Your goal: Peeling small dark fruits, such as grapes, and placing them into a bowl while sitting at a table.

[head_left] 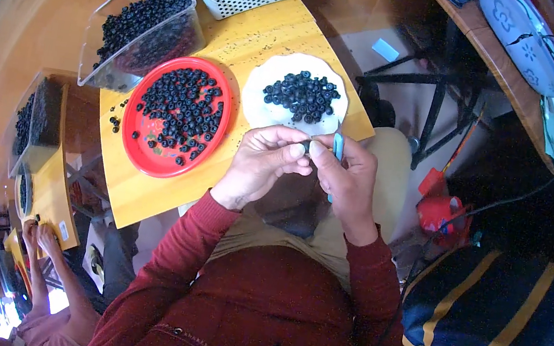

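My left hand (260,163) is closed in a pinch, with a small dark round piece (306,146) between thumb and fingertips. It looks like a bead or a berry and is mostly covered. Thumb to thumb with it, my right hand (348,176) is closed around a slim light-blue tool (338,148), perhaps a small knife. Both hands are just in front of a white scalloped plate (255,102), which bears a heap of the dark round pieces (303,96). Left of them, a red round plate (153,163) carries more such pieces, loosely spread.
On the yellow table (165,203), a clear plastic bin (93,38) and a white perforated basket (256,1) hold dark pieces. Crumbs and stray pieces dot the tabletop. Another person's hands (42,236) work at a table at lower left. A dark striped cloth (483,325) lies at right.
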